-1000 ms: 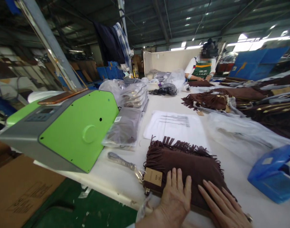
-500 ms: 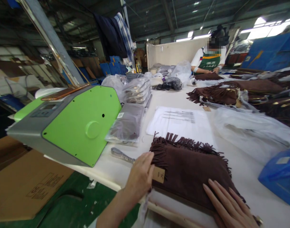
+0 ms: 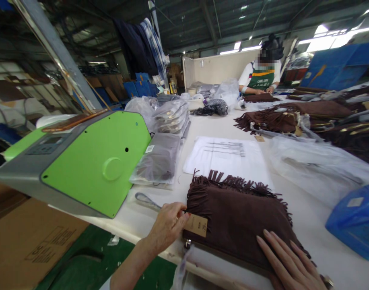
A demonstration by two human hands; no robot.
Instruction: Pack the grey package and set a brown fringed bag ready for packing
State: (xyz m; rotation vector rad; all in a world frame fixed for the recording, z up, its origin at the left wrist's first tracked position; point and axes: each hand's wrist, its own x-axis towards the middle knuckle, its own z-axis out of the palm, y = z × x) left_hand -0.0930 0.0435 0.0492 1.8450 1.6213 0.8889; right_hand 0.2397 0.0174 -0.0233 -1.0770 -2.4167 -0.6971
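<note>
A dark brown fringed bag (image 3: 235,217) lies flat at the near edge of the table, its fringe pointing away from me. My left hand (image 3: 169,223) pinches the left end of a tan paper hang tag (image 3: 198,224) at the bag's left side; printing shows on the tag. Flat on the bag's right part rests my right hand (image 3: 289,257), fingers extended. Below the tag, a metal clasp (image 3: 188,243) shows at the bag's corner, with a wrapped strap hanging over the table edge. A thin looped strap (image 3: 146,199) lies beside my left hand.
On the left stands a green and grey machine (image 3: 96,165). Bagged goods (image 3: 157,157) are stacked beside it. A printed white bag (image 3: 225,155) lies beyond the fringe. To the right are clear plastic (image 3: 317,169), a blue container (image 3: 353,221) and brown bags (image 3: 271,117). A co-worker (image 3: 261,78) works at the back.
My left hand has shifted from the bag's left edge to grip the tag's end, which now shows more fully. My right hand stays on the bag. The view has shifted slightly.
</note>
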